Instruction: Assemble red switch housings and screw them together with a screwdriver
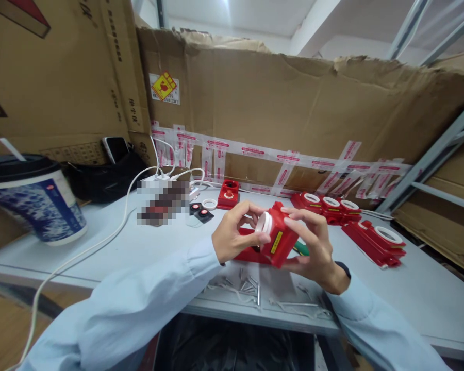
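- Spanning the upper half of the frame, a torn cardboard panel [263, 93] walls off the bench, probably as a makeshift screen; tape strips cling to its lower part.
- Metal shelving [429, 157] slants down the right edge.
- Across the middle lies the pale tabletop [147, 247], its centre kept for handwork, I'd judge.
- At far left stands a lidded cup [34, 206], away from the parts, perhaps against spills.
- Right of centre, a long red unit [365, 242] and a red cluster [334, 216] sit with white rings facing up, seemingly set aside within reach.
- Mid-frame, I see the right hand [315, 247] clamped round a red housing [284, 239], tilted above the table, apparently steadying it.
- The left hand [232, 234] pinches a white ring [263, 222] at the housing's left side between thumb and fingers; the tilt seems to give them access.
- Below them, near the front edge, metal pins [259, 295] lie scattered, presumably handy there; whether they're threaded I can't tell.
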A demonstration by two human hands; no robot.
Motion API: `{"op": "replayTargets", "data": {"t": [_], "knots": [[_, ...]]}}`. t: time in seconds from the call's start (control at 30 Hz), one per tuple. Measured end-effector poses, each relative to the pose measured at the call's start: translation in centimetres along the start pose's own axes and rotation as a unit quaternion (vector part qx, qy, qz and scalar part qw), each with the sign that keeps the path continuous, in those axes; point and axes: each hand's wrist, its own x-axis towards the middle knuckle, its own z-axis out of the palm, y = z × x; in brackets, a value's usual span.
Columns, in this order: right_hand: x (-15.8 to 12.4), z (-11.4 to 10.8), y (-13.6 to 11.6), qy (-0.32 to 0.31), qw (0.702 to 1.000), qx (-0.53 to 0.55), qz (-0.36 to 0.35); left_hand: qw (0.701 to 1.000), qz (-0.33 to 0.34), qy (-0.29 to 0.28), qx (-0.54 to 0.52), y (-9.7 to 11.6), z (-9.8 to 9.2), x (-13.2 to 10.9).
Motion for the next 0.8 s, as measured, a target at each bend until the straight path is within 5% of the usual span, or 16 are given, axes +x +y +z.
{"op": "replayTargets", "data": {"t": [0.23, 0.47, 0.63, 0.8], "knots": [[0.5, 0.2, -1.2, 0.011, 0.966, 0.168, 0.196, 0.991, 0.123, -0.017, 0.06, 0.2, -0.4, -0.1], [0.1, 0.8, -1.1, -0.022, 0.813, 0.419, 0.404, 0.973, 0.193, -0.059, 0.113, 1.1, -0.9, 0.2], [0.2, 1.1, -0.8, -0.03, 0.757, 0.468, 0.454, 0.969, 0.191, -0.119, 0.107, 1.5, -1.6, 0.5], [0.3, 1.1, -0.8, -0.02, 0.743, 0.496, 0.448, 0.967, 0.195, -0.121, 0.114, 1.6, -1.8, 0.5]]}}
